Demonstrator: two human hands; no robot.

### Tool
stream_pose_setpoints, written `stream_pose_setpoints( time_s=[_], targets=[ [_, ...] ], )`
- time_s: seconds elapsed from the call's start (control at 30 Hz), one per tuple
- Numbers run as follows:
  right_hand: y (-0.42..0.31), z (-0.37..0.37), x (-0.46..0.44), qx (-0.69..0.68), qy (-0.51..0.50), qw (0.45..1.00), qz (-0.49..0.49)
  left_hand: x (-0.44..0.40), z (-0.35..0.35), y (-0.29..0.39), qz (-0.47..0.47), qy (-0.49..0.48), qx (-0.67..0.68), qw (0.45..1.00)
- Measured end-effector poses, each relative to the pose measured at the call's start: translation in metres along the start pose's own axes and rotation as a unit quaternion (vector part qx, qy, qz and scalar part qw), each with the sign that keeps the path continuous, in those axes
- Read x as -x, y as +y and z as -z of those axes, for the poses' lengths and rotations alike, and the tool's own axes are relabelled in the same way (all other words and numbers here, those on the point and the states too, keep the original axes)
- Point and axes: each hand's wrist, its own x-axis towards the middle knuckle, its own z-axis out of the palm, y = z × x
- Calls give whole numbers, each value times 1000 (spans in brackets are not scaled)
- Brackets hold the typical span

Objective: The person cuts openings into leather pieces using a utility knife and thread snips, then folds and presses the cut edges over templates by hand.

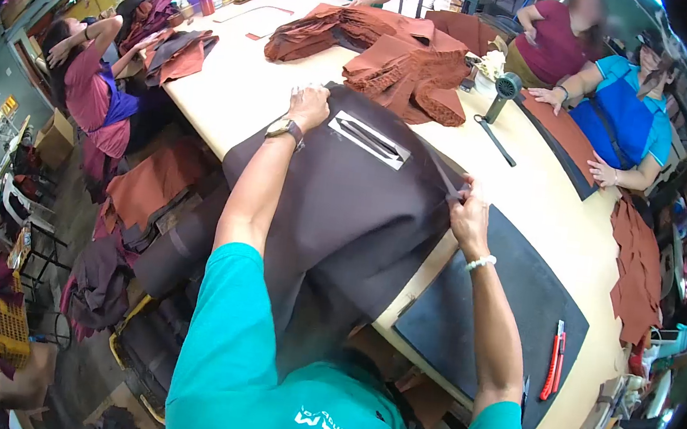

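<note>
A large dark brown sheet of leather-like material (339,180) lies over the table edge and hangs down in folds toward my body. My left hand (309,106) is closed on its far edge, fingers curled over the top. My right hand (469,218) pinches the sheet's right edge and holds it lifted, with a fold running down from the fingers. Between my hands, a white rectangular piece with a long dark slot (348,134) rests on the sheet. A dark cutting mat (494,297) lies below my right forearm.
Red utility knives (550,366) lie on the mat. Piles of rust-brown cut pieces (408,79) stand at the far side. A small handheld fan (503,93) is on the right. Co-workers stand around the table (227,123); one person's hands touch a rust-brown panel (556,124).
</note>
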Motion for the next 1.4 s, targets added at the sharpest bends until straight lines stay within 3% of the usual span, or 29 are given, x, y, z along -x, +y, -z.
stream_pose_setpoints(
  time_s=[0.07,0.1,0.3,0.4,0.6,0.7,0.77,0.97,1.1,1.2,1.23,1.4],
  targets=[
    [-6,-3,-8,16,11,999,-31,-13,-14,6,1,-17,-34,999],
    [-3,-13,-11,68,78,994,22,-17,-14,10,8,-22,-46,999],
    [-4,-23,-25,65,64,995,-47,-32,-22,13,44,-78,-32,995],
    [5,-25,-33,50,68,995,-47,-10,-28,22,33,19,16,999],
    [15,-28,-38,26,60,996,-56,112,40,73,-61,-11,126,990],
    [18,-31,-39,28,60,996,-55,193,73,107,-190,121,217,950],
    [20,-35,-38,56,77,995,-40,244,68,128,-220,152,174,948],
    [17,-36,-33,84,63,994,-42,265,60,132,-72,73,142,984],
    [20,-38,-33,80,71,994,-34,261,67,122,-94,49,154,982],
    [24,-39,-33,71,73,994,-30,264,97,121,-61,16,147,987],
    [21,-38,-34,70,66,995,-35,265,106,123,-62,42,171,982],
    [20,-36,-33,54,59,996,-44,278,126,143,-60,-27,256,964]
  ],
)
